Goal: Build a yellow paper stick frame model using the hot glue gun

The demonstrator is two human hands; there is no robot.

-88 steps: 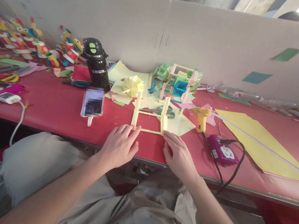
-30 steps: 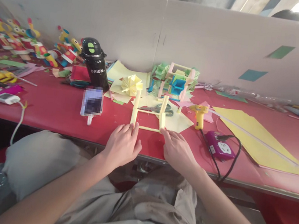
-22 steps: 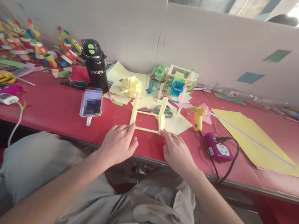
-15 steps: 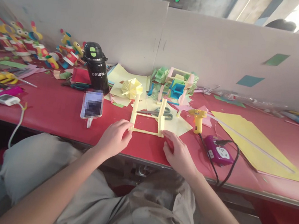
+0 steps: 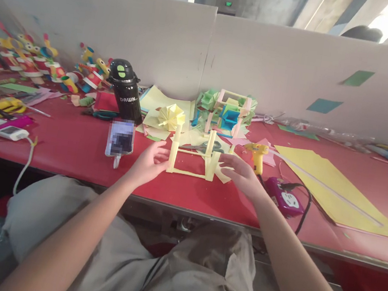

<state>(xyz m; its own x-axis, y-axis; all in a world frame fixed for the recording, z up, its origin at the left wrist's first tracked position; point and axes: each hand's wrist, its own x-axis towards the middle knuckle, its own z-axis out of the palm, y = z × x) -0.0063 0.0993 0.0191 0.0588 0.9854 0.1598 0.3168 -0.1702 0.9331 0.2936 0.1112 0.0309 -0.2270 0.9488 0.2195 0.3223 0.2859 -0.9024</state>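
Observation:
A pale yellow paper frame [image 5: 190,174] stands on the red table, with upright posts joined by thin rolled bars. My left hand [image 5: 149,162] is beside its left post, fingers curved and apart, the tips at or very near the paper. To the right of the right post, my right hand [image 5: 243,175] has its fingers spread, and a small gap shows between them and the frame. Neither hand grips anything. Behind the frame lie scissors [image 5: 217,147], partly covered by the posts, and a yellow folded-paper wheel [image 5: 171,117].
A yellow glue gun [image 5: 258,157] and a purple power strip [image 5: 286,197] sit at right, near yellow sheets [image 5: 332,189]. At left are a black bottle [image 5: 129,95] and a phone [image 5: 120,139] on a stand. A paper model [image 5: 230,114] stands against the partition [image 5: 123,29].
Both hands have shifted from the frame's lower corners up along its sides, and their fingers have opened. My right hand has moved away from the post. The camera view has tilted slightly.

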